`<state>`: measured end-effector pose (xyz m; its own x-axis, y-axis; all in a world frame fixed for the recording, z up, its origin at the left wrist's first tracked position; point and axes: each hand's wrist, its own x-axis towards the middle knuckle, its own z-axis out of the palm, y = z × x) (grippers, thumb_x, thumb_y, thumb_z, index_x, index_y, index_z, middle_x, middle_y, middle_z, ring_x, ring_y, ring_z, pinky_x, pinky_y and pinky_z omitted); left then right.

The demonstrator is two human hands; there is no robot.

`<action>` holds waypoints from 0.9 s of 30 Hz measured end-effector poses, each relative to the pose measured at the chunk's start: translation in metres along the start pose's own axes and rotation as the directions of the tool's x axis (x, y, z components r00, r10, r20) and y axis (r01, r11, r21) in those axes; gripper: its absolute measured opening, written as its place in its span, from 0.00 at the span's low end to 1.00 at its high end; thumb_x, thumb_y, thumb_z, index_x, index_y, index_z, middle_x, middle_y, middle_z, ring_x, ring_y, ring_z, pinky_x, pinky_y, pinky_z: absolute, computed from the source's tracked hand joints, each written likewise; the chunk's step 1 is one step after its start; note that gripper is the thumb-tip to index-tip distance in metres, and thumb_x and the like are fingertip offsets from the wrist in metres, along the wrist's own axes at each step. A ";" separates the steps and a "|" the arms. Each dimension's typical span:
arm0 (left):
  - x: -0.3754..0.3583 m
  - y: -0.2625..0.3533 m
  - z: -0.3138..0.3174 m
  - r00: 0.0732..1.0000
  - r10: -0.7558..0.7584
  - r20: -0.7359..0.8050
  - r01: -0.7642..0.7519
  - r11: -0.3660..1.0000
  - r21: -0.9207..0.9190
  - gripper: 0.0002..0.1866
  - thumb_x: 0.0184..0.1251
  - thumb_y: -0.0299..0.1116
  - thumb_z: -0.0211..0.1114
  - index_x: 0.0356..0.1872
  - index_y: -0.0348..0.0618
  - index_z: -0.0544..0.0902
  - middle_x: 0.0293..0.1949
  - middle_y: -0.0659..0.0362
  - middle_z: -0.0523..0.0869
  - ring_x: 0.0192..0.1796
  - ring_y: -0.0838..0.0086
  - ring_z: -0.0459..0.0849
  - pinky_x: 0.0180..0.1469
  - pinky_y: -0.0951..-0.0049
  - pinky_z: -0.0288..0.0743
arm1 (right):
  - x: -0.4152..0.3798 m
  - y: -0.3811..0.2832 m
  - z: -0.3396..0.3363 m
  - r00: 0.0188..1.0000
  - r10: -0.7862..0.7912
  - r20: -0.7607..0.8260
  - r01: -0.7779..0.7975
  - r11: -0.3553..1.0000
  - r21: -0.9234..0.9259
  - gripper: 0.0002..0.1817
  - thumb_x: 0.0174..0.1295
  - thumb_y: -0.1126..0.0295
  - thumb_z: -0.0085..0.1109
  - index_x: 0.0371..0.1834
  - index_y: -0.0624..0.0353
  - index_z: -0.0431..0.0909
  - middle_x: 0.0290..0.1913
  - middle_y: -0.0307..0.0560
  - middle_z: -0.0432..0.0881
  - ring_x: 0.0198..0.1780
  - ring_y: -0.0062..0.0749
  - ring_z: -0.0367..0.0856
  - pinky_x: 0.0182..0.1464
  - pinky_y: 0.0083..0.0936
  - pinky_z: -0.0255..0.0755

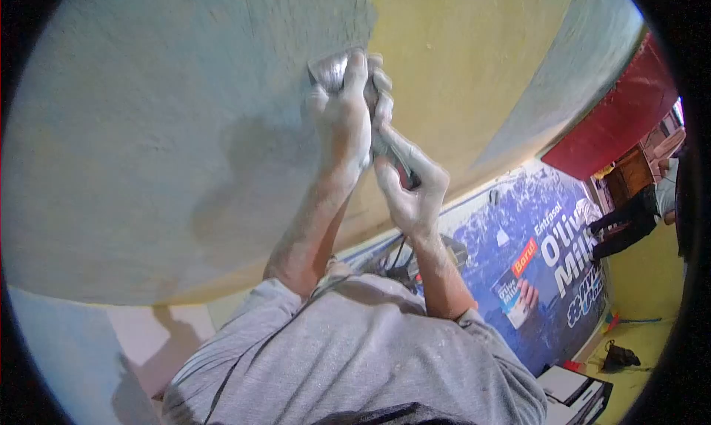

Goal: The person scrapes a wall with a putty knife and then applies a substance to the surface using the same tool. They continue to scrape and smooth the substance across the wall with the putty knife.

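Both of my hands are coated in pale dust and work on a scraper with a broad silvery blade (331, 69), set against the painted surface (289, 25). My left hand (344, 121) presses closed on the blade, thumb laid along it. Lower down and to the right, my right hand (415, 192) curls around the handle end, index finger stretched up along it. Fingers hide most of the handle. The blade lies near the line where blue-grey paint meets a yellow band (452, 62).
A blue printed banner (481, 240) covers an area at right, below a red panel (615, 106). A person (637, 210) stands at the far right. White and black stacked items (570, 395) sit at lower right, near a dark bag (621, 357).
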<state>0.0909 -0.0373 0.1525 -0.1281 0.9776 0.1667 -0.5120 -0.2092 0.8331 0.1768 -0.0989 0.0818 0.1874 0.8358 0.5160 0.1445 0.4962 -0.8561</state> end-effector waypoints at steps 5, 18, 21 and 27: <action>-0.024 -0.072 -0.057 0.974 -0.224 -0.024 0.219 0.968 -0.120 0.13 0.73 0.42 0.60 0.38 0.42 0.79 0.24 0.63 0.80 0.16 0.80 0.74 0.17 0.80 0.65 | -0.060 0.065 -0.002 0.994 0.041 0.105 -0.032 0.996 -0.082 0.24 0.58 0.80 0.59 0.61 0.60 0.78 0.28 0.37 0.77 0.26 0.13 0.65 0.29 0.14 0.65; -0.030 -0.108 -0.082 0.980 -0.189 -0.056 0.188 0.982 -0.021 0.16 0.74 0.45 0.59 0.39 0.41 0.78 0.23 0.61 0.80 0.17 0.79 0.74 0.17 0.80 0.65 | -0.083 0.087 0.002 0.987 0.140 0.073 -0.136 0.989 -0.063 0.23 0.60 0.78 0.61 0.61 0.66 0.76 0.27 0.34 0.75 0.26 0.13 0.62 0.30 0.15 0.64; -0.020 -0.106 -0.076 0.987 -0.151 -0.057 0.151 0.988 0.006 0.17 0.72 0.47 0.60 0.40 0.41 0.79 0.24 0.62 0.79 0.18 0.79 0.74 0.18 0.79 0.66 | -0.078 0.091 0.004 0.994 0.098 0.054 -0.093 0.993 -0.078 0.23 0.58 0.78 0.62 0.60 0.66 0.77 0.26 0.33 0.76 0.25 0.13 0.63 0.29 0.14 0.63; -0.025 -0.101 -0.069 0.981 -0.167 -0.099 0.163 0.986 -0.044 0.14 0.75 0.40 0.57 0.35 0.38 0.78 0.20 0.61 0.78 0.14 0.80 0.72 0.15 0.79 0.63 | -0.077 0.078 0.000 0.978 0.198 0.068 -0.190 0.976 -0.107 0.25 0.58 0.78 0.63 0.61 0.60 0.78 0.22 0.32 0.75 0.23 0.10 0.61 0.27 0.12 0.62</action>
<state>0.0874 -0.0425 0.0278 -0.1244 0.9918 -0.0277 -0.5629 -0.0475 0.8251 0.1736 -0.1251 -0.0246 0.1457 0.9315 0.3332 0.2089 0.3002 -0.9307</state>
